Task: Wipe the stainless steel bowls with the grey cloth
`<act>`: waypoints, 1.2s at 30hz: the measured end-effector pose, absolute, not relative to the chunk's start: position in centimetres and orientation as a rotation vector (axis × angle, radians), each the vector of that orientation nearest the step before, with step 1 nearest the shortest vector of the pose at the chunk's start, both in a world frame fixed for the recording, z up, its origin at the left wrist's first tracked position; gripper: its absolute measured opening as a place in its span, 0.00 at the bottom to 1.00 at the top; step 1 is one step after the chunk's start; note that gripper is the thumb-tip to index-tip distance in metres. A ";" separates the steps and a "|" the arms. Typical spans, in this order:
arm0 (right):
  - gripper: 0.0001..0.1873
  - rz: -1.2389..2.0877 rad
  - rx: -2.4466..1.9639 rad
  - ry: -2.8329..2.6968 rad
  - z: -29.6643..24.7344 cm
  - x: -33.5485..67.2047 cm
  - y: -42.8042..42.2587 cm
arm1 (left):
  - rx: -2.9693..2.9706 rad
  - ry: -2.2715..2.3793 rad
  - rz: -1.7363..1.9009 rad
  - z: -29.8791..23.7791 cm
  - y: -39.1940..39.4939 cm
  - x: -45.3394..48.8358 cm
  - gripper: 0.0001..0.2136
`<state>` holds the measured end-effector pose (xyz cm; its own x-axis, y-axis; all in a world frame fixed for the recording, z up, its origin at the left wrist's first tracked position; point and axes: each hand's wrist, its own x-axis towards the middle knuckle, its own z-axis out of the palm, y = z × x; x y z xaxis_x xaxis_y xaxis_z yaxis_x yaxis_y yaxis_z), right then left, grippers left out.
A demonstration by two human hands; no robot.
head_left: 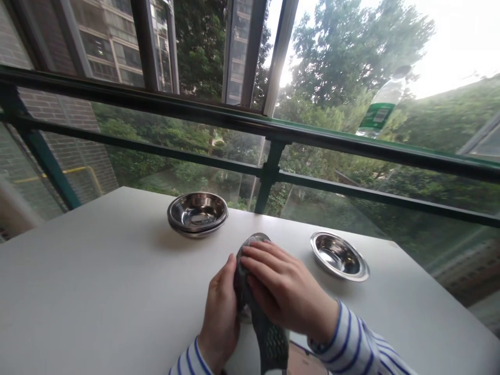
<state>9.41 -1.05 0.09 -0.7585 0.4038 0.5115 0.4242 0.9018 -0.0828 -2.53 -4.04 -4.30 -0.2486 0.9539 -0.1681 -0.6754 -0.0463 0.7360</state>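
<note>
Between my hands, over the near middle of the white table [97,271], is a shiny metal bowl [245,315], tilted on its edge and mostly covered. My left hand [221,310] grips its left side, thumb up. A dark grey cloth [271,341] drapes over the bowl and hangs down toward me. My right hand [287,289] presses the cloth against the bowl, with its fingers curled over it. Farther off to the left sits a stack of metal bowls [198,229]. One single metal bowl [339,256] rests on the right side of the table.
Beyond the table's far edge runs a dark green railing [234,122] with glass panels. A clear bottle with a green label [377,115] stands on it at the right. Partly hidden under my right wrist lies a flat pinkish object [308,359].
</note>
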 end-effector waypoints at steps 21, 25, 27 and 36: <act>0.20 0.474 -1.018 -1.785 -7.4 11.7 -0.6 | 0.027 0.799 1.509 -3.9 -2.8 -4.1 0.17; 0.27 0.035 -0.893 -1.931 -8.6 11.4 -2.0 | 0.024 0.736 1.511 -3.7 -2.8 -4.1 0.18; 0.29 -0.187 -0.753 -2.048 -8.4 11.3 -2.3 | -0.007 0.712 1.522 -3.4 -2.9 -4.0 0.17; 0.16 -0.668 -0.330 -2.454 -4.1 8.9 -2.4 | -0.038 0.701 1.514 -3.9 -3.5 -3.6 0.12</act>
<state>8.89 -2.43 -4.09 -0.8080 0.0841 0.5832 0.3681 0.8448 0.3883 -3.63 -3.49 -3.89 -0.0976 0.8923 -0.4408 -0.9135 0.0954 0.3955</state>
